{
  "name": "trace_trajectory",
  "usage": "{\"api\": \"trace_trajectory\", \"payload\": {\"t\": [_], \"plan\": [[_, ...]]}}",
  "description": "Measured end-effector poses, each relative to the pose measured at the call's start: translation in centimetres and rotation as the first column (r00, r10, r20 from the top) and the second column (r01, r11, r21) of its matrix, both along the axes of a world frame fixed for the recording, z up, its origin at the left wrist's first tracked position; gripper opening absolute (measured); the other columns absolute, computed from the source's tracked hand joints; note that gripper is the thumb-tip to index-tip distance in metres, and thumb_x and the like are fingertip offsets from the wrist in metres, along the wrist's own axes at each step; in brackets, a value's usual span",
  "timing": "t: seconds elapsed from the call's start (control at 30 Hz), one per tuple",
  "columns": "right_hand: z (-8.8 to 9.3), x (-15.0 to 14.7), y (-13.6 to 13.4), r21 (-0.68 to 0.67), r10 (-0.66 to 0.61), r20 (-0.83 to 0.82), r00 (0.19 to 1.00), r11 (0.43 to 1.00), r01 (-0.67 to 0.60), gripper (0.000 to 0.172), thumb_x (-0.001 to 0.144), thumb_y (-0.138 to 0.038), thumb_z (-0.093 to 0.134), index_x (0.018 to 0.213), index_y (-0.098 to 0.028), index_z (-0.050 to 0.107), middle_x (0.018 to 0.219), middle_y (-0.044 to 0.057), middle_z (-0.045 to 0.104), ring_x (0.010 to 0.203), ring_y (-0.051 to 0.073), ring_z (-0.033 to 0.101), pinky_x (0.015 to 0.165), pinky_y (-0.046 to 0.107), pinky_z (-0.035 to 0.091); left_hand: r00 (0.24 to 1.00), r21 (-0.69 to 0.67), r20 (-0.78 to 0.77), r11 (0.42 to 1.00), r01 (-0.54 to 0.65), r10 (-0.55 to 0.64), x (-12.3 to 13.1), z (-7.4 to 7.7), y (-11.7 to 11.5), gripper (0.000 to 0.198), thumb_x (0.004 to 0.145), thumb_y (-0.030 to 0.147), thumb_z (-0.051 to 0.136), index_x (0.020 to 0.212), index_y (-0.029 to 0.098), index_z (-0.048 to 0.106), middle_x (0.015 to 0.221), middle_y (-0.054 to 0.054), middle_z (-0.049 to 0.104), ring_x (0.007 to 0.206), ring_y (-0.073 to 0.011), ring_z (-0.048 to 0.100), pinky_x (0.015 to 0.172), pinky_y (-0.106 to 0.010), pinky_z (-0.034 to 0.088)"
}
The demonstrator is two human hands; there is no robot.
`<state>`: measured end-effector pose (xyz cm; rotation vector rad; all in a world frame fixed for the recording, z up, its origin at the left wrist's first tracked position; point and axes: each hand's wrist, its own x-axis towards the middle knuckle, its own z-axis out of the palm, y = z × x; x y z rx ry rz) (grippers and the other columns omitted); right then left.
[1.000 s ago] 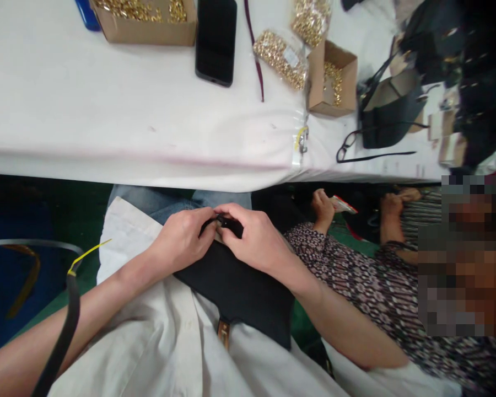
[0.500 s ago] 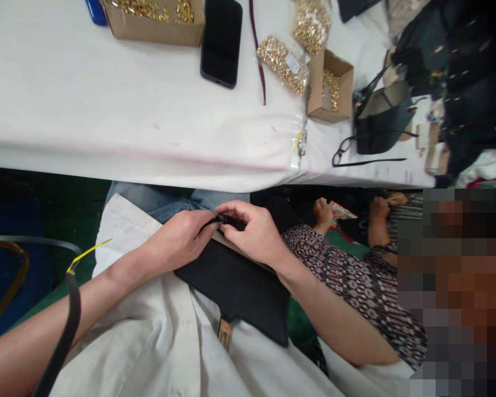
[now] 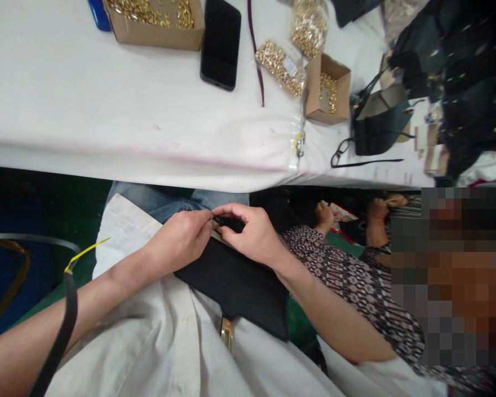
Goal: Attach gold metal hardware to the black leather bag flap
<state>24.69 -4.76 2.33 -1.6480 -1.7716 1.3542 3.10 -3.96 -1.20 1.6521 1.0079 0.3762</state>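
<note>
A black handbag (image 3: pixel 243 286) lies across my lap, its flap toward me and a gold-coloured clasp (image 3: pixel 227 332) at the flap's tip. At the bag's far edge my left hand (image 3: pixel 188 234) is closed, with its fingertips pinching one part of a short black strap (image 3: pixel 230 223). My right hand (image 3: pixel 250 231) curls round the same strap from the other side, thumb and forefinger meeting the left fingertips. What sits right between the fingertips is too small and hidden to make out.
On the white table (image 3: pixel 86 110) are a box of gold-coloured fittings (image 3: pixel 157 36), a phone (image 3: pixel 220 44), bags of fittings (image 3: pixel 281 66), a smaller box (image 3: pixel 328 105) and glasses (image 3: pixel 342 153). A dark strap (image 3: pixel 68 309) crosses my left forearm. Another person in a patterned garment (image 3: pixel 347 275) sits at right.
Both hands have shifted very slightly at the strap, the fingertips closing nearer together. The view has moved a little; the bag stays on my lap.
</note>
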Motion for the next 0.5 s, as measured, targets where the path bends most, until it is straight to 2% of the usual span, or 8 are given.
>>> {"api": "trace_trajectory", "payload": {"t": [0.13, 0.3, 0.5], "plan": [[-0.1, -0.1, 0.0, -0.024, -0.022, -0.028, 0.999, 0.999, 0.021, 0.039, 0.089, -0.011, 0.074, 0.125, -0.024, 0.082, 0.123, 0.002, 0.086, 0.111, 0.023, 0.083, 0.109, 0.037, 0.068, 0.997, -0.049, 0.042, 0.997, -0.066, 0.068, 0.0, -0.2, 0.6, 0.021, 0.106, 0.016, 0.055, 0.090, 0.020, 0.068, 0.079, 0.001, 0.066, 0.068, -0.0161, 0.057, 0.067, -0.035, 0.035], [0.0, -0.6, -0.1, -0.042, -0.052, -0.055, 0.997, 0.998, 0.050, 0.037, 0.092, -0.014, 0.075, 0.128, -0.025, 0.081, 0.124, 0.002, 0.086, 0.112, 0.023, 0.083, 0.109, 0.037, 0.068, 0.991, -0.089, 0.069, 0.990, -0.107, 0.114, -0.1, -0.4, 1.0, 0.020, 0.101, 0.016, 0.057, 0.084, 0.019, 0.068, 0.072, 0.004, 0.061, 0.065, -0.0134, 0.052, 0.065, -0.033, 0.033], [0.3, -1.0, -0.2, 0.028, -0.062, -0.009, 0.998, 0.998, 0.062, 0.033, 0.095, -0.017, 0.075, 0.127, -0.025, 0.083, 0.124, 0.003, 0.086, 0.112, 0.024, 0.083, 0.106, 0.037, 0.069, 0.990, -0.147, 0.082, 0.983, -0.106, 0.119, -0.1, -0.2, 1.6, 0.021, 0.099, 0.017, 0.059, 0.082, 0.018, 0.070, 0.070, 0.006, 0.060, 0.067, -0.0121, 0.051, 0.063, -0.032, 0.034]]}}
